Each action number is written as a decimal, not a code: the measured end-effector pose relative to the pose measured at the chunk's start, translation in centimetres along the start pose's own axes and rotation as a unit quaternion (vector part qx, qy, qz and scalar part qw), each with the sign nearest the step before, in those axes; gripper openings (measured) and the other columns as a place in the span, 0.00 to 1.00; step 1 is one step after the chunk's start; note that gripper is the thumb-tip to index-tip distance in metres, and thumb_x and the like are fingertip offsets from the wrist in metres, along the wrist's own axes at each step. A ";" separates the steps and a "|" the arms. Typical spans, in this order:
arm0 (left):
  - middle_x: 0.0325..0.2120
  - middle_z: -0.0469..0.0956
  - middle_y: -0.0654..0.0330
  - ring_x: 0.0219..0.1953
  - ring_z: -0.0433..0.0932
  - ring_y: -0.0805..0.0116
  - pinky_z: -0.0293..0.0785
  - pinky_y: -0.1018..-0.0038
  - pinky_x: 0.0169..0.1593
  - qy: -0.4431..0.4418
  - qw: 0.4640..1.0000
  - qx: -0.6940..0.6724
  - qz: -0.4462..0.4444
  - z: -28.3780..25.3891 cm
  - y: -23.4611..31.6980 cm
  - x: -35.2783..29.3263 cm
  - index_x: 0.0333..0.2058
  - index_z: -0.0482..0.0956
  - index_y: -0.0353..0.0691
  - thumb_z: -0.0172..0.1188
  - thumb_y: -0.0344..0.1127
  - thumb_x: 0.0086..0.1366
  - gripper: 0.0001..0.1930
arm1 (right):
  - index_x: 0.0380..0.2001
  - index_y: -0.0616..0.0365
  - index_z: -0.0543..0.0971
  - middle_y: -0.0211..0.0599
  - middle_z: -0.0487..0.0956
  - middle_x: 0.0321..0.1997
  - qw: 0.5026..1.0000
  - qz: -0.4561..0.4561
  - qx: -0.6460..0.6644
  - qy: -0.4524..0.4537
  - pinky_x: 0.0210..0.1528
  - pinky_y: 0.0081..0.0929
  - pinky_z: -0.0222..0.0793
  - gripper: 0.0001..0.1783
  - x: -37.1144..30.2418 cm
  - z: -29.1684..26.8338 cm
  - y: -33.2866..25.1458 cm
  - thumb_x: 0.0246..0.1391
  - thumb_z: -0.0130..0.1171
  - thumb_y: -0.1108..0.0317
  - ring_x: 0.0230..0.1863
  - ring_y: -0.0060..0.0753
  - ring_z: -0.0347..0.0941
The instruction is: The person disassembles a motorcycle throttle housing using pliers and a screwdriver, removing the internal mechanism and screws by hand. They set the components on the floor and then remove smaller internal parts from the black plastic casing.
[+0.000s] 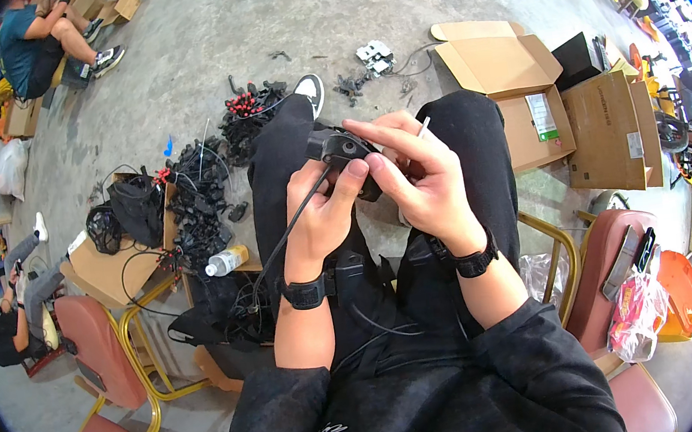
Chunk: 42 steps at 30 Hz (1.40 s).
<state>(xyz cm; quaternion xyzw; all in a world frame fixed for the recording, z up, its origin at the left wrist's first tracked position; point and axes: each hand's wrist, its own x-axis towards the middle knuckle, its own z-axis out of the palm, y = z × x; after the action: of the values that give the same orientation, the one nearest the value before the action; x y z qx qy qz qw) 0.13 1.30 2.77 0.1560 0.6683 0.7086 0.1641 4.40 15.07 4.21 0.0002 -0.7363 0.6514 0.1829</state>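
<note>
Between my knees I hold a black plastic device [344, 147] with a rounded body and a small round hole or knob on its face. My left hand [320, 215] is closed round its near left side, the thumb pressed on the edge. A black cable [286, 234] runs from the device down past my left wrist. My right hand [426, 180] grips the device's right side, with thumb and fingertips on it. A thin white stick [424, 126] pokes up between the right fingers; its lower end is hidden. The underside of the device is covered by my hands.
Piles of black parts [198, 195] lie left of my legs, beside a clear bottle [226, 261] and an open carton [115, 266]. On the right stand an open cardboard box [512, 92] and a larger carton [604, 137]. Chairs [99, 350] flank me. Two people sit at the left.
</note>
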 end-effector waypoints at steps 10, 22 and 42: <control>0.18 0.70 0.67 0.21 0.63 0.83 0.59 0.82 0.24 -0.004 0.999 -0.006 -0.042 0.5 0.3 0.1 0.32 0.73 0.32 0.54 0.39 0.61 0.13 | 0.38 0.61 0.76 0.27 0.73 0.36 0.993 0.045 0.101 0.031 0.21 0.07 0.54 0.10 0.1 0.5 0.7 0.50 0.55 0.76 0.24 0.05 0.61; 0.17 0.70 0.65 0.21 0.63 0.81 0.60 0.80 0.24 -0.020 0.998 0.024 -0.054 0.0 0.2 0.2 0.29 0.72 0.30 0.53 0.39 0.62 0.14 | 0.38 0.59 0.78 0.26 0.73 0.34 0.997 0.033 0.075 -0.006 0.21 0.07 0.53 0.10 0.4 -0.3 0.9 0.50 0.56 0.75 0.23 0.05 0.60; 0.16 0.66 0.71 0.18 0.58 0.85 0.53 0.83 0.21 -0.006 0.991 -0.084 -0.107 0.8 0.8 0.5 0.33 0.74 0.35 0.52 0.40 0.63 0.12 | 0.38 0.65 0.77 0.26 0.76 0.29 0.982 0.144 0.118 0.039 0.25 0.09 0.56 0.12 0.6 0.1 0.4 0.50 0.58 0.71 0.25 0.07 0.62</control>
<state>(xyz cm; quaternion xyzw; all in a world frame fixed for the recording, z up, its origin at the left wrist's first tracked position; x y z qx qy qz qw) 0.00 2.20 3.63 0.0736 0.6183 0.7397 0.2551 3.70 15.21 3.94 -0.1096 -0.6392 0.7525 0.1148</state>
